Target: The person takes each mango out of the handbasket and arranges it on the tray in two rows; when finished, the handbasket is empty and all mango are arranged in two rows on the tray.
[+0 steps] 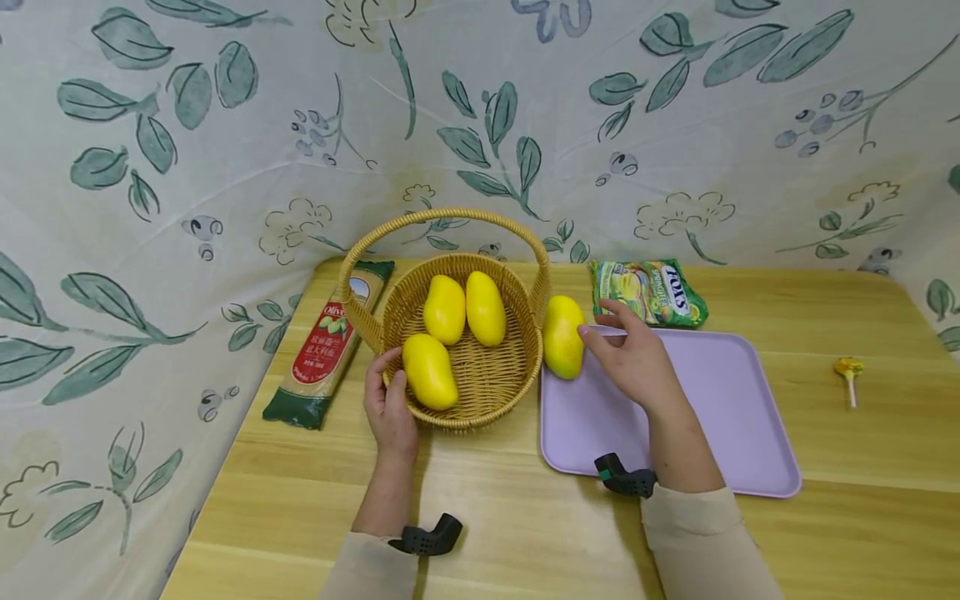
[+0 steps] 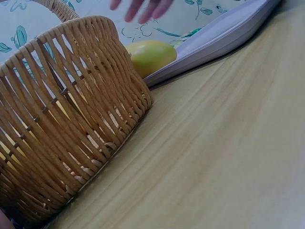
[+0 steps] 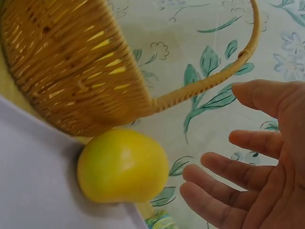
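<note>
A round wicker basket [image 1: 483, 379] with a tall handle holds three yellow mangoes: one at the front left [image 1: 429, 372], one at the back left [image 1: 445, 310] and one at the back right [image 1: 486, 308]. My left hand [image 1: 392, 421] grips the basket's left rim, its thumb by the front mango. Beside the basket's right side, another mango [image 1: 562, 337], yellow tinged with green, lies on the corner of a lilac tray [image 1: 727, 408]. Over the tray, my right hand [image 1: 637, 362] hovers just right of this mango. In the right wrist view, its spread fingers [image 3: 228, 171] stand apart from the mango [image 3: 123, 167].
Left of the basket lies a spaghetti pack [image 1: 326, 350]. A green FOXS candy bag [image 1: 651, 292] sits behind the tray. Far right on the wooden table [image 1: 840, 450] is a lollipop [image 1: 850, 375]. A leaf-patterned cloth [image 1: 465, 125] hangs behind the table.
</note>
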Motion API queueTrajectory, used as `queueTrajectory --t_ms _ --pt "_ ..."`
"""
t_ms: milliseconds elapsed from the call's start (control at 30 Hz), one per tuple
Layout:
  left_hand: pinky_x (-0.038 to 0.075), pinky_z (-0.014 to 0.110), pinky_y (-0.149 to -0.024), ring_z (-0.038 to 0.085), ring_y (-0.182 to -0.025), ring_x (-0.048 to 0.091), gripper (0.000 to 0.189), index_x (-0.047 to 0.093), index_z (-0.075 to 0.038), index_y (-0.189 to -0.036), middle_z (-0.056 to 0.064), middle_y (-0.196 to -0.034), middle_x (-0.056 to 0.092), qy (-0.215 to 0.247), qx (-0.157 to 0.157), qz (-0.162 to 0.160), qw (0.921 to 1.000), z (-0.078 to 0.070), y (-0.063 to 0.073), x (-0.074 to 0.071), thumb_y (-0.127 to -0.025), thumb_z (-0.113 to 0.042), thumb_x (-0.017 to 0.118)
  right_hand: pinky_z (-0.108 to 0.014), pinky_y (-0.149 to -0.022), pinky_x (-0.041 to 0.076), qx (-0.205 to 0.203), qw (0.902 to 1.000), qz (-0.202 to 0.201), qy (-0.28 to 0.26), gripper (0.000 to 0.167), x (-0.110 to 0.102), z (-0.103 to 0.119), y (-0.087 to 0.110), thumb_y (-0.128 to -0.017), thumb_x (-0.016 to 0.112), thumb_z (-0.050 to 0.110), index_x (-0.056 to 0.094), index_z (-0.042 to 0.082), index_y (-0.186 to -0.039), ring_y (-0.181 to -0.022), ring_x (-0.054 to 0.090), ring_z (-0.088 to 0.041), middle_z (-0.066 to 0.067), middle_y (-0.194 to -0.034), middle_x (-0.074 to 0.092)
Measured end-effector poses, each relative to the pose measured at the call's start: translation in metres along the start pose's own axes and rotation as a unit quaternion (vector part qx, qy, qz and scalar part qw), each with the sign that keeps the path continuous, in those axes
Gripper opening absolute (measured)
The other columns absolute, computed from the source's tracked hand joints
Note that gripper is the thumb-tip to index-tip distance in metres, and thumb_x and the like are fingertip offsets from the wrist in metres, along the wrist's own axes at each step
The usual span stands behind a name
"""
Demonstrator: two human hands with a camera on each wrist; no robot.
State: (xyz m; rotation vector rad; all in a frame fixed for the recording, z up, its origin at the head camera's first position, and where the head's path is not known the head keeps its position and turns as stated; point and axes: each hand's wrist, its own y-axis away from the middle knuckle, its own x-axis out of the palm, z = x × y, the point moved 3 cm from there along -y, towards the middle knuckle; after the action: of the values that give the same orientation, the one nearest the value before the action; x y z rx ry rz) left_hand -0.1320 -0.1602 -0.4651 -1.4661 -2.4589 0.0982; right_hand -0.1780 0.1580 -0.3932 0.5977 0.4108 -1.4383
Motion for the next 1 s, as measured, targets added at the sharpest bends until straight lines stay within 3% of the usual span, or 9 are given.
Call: queueTrajectory --t_ms 133,233,367,533,667,767,1000 --pt "0.039 0.022 -0.107 0.014 -0.134 0.046 0.032 0.057 0.007 -0.129 0.019 -0.142 0.052 0.001 0.000 0.002 1.0000 0.000 0.000 0.000 -0.101 -0.005 0.045 -0.054 -0.097 0.054 -0.065 0.9975 0.029 -0.007 0.063 -0.007 0.023 0.019 -0.099 0.063 0.046 0.044 0.022 -0.154 -0.125 0.062 -0.035 -0.014 -0.145 0.057" --pt "0.040 0.022 -0.105 0.014 -0.134 0.046 0.032 0.057 0.007 -0.129 0.020 -0.143 0.051 0.001 0.000 0.005 1.0000 0.002 0.000 -0.001 -0.102 -0.005 0.045 -0.051 -0.097 0.055 -0.101 0.9925 0.067 -0.014 0.059 0.000 0.037 0.029 -0.098 0.067 0.041 0.048 0.021 -0.150 -0.122 0.064 -0.031 -0.013 -0.142 0.060" --pt "0.040 0.022 -0.106 0.014 -0.134 0.046 0.032 0.057 0.006 -0.129 0.020 -0.143 0.051 -0.002 -0.004 0.004 1.0000 0.002 0.000 -0.002 -0.101 -0.005 0.044 -0.048 -0.099 0.055 -0.150 0.9826 0.109 -0.015 0.058 0.026 0.057 0.041 -0.096 0.071 0.035 0.052 0.020 -0.148 -0.118 0.066 -0.028 -0.009 -0.138 0.063" --pt "0.039 0.023 -0.107 0.014 -0.133 0.046 0.032 0.057 0.007 -0.128 0.021 -0.141 0.051 -0.003 -0.001 0.000 1.0000 0.001 0.000 -0.003 -0.101 -0.003 0.045 -0.045 -0.096 0.056 -0.189 0.9715 0.138 -0.036 0.067 0.064 0.080 0.053 -0.094 0.074 0.036 0.045 0.023 -0.152 -0.119 0.064 -0.029 -0.003 -0.145 0.057" --pt "0.041 0.022 -0.105 0.016 -0.131 0.049 0.032 0.056 0.009 -0.128 0.023 -0.139 0.052 0.001 0.011 0.010 0.9999 0.001 -0.001 -0.003 -0.101 -0.003 0.045 -0.049 -0.097 0.056 -0.198 0.9689 0.135 -0.062 0.073 0.091 0.089 0.050 -0.094 0.073 0.040 0.039 0.028 -0.156 -0.126 0.060 -0.031 -0.004 -0.154 0.047" --pt "0.045 0.022 -0.102 0.017 -0.129 0.050 0.032 0.055 0.010 -0.129 0.023 -0.140 0.052 0.002 0.012 0.017 0.9998 0.001 -0.001 -0.003 -0.102 -0.004 0.045 -0.050 -0.099 0.054 -0.205 0.9702 0.119 -0.050 0.070 0.107 0.094 0.042 -0.093 0.073 0.041 0.042 0.028 -0.155 -0.129 0.056 -0.032 -0.005 -0.155 0.043" --pt "0.046 0.021 -0.101 0.020 -0.130 0.049 0.033 0.053 0.010 -0.131 0.022 -0.141 0.051 0.005 0.009 0.023 0.9997 0.000 -0.001 -0.002 -0.103 -0.004 0.044 -0.055 -0.111 0.045 -0.210 0.9686 0.129 0.034 0.071 0.133 0.105 0.017 -0.094 0.072 0.043 0.042 0.023 -0.155 -0.134 0.054 -0.035 -0.010 -0.159 0.037"
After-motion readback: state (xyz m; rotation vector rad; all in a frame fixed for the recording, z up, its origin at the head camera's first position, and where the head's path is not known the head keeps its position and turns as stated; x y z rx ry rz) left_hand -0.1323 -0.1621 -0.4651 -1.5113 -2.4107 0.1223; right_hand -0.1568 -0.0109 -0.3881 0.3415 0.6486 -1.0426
